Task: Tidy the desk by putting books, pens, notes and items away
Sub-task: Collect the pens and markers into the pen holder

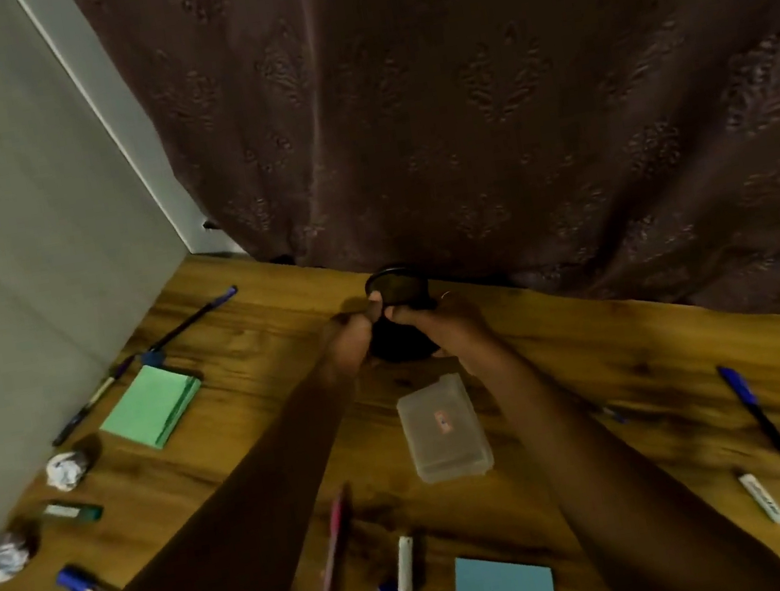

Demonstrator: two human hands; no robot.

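Wooden desk (591,355): head view, looking down along both bare forearms; a brown patterned curtain (500,99) is hanging behind the far edge.
Black cup (401,314): a dark round pen holder is standing upright near the far edge, mouth facing up, long axis vertical.
Left hand (351,339): fingers are curling closed against the cup's left side.
Right hand (439,326): it is wrapping the cup's right side, thumb at the rim; both hands are clamped on it together.
Clutter: a clear plastic case (442,430) is lying just nearer than the cup; a green note pad (153,407) and crumpled paper balls (65,469) are sitting to the left; a blue pen (766,427) is lying well to the right, pointing away and leftward.
Step in hand: probably positioning the holder before any pens are going in.
Next move: likely calling for a steady upright cup, then one hand freeing itself to gather scattered pens.
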